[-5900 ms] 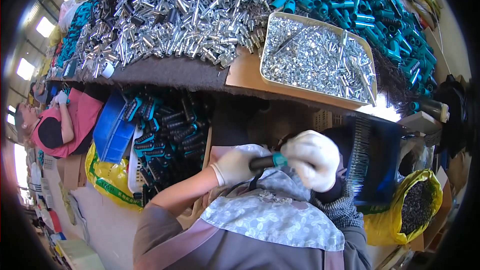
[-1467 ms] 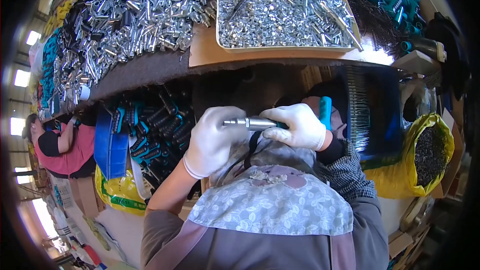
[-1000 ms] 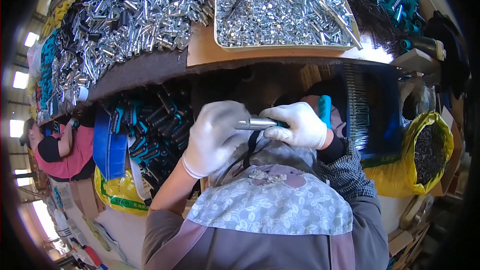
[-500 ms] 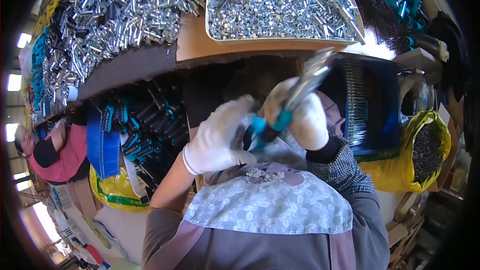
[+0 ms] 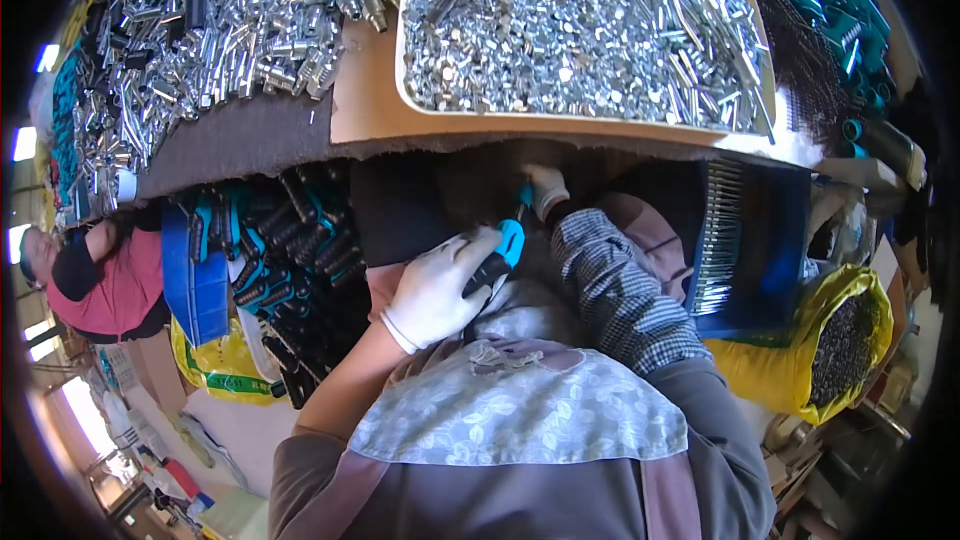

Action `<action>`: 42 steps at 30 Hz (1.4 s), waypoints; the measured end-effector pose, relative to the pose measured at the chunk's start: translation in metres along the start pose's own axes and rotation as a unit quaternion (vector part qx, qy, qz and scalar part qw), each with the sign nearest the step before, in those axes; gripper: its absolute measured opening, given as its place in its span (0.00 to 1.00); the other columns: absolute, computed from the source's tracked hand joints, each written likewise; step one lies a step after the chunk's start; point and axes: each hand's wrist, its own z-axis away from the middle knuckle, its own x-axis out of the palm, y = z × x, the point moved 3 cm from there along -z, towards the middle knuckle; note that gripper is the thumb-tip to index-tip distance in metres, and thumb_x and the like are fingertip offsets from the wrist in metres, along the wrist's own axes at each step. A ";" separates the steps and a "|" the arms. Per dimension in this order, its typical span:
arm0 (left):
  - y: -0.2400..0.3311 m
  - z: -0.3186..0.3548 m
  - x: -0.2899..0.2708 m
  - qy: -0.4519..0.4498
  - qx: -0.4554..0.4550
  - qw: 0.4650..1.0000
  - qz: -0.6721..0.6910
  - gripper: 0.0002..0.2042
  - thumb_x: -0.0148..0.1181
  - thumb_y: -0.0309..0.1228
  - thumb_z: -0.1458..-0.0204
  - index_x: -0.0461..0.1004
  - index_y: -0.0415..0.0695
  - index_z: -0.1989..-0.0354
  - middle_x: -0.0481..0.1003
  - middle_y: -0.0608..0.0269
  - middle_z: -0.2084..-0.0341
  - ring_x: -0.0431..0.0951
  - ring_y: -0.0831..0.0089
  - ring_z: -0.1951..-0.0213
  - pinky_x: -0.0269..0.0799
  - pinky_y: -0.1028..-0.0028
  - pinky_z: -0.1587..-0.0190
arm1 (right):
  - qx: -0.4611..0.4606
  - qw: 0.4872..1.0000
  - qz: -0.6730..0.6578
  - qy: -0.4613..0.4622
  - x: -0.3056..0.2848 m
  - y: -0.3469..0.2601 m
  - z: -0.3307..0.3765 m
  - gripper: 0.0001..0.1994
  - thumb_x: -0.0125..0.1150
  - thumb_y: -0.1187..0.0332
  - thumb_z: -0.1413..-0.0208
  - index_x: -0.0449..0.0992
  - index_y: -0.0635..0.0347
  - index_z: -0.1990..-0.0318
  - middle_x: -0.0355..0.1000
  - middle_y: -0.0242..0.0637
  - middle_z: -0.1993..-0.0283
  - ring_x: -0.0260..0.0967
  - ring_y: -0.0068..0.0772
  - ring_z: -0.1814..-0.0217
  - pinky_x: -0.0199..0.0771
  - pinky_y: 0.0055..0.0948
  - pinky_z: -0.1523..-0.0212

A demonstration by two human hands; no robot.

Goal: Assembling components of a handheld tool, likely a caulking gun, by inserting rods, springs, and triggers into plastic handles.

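My left hand [image 5: 438,288], in a white glove, is closed around a black and teal tool handle [image 5: 503,248] held over my lap. The handle slants up to the right. My right hand [image 5: 546,187], also gloved, grips its upper teal end just below the table's front edge; most of that hand is hidden behind my checked sleeve. No metal shaft shows on the handle. Directly above lies a wooden tray [image 5: 372,108] heaped with small silver parts.
A heap of silver tubes [image 5: 220,10] covers the table's left. A blue crate [image 5: 195,275] of black and teal handles stands at my left, a blue bin [image 5: 778,240] of metal pins and a yellow bag [image 5: 790,365] at my right. Another person [image 5: 100,285] sits far left.
The shiny metal piece my right hand held raised toward the tray is gone from sight. The right hand has moved up under the table edge, while the left hand keeps hold of the handle.
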 end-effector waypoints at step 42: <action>-0.068 -0.036 0.099 -0.010 -0.249 0.968 0.006 0.20 0.62 0.37 0.52 0.75 0.38 0.52 0.81 0.42 0.63 0.82 0.44 0.60 0.77 0.54 0.56 | 0.111 0.979 -0.128 -0.111 0.011 -0.260 0.073 0.12 0.58 0.76 0.41 0.81 0.71 0.52 0.81 0.45 0.54 0.77 0.36 0.52 0.74 0.29 0.45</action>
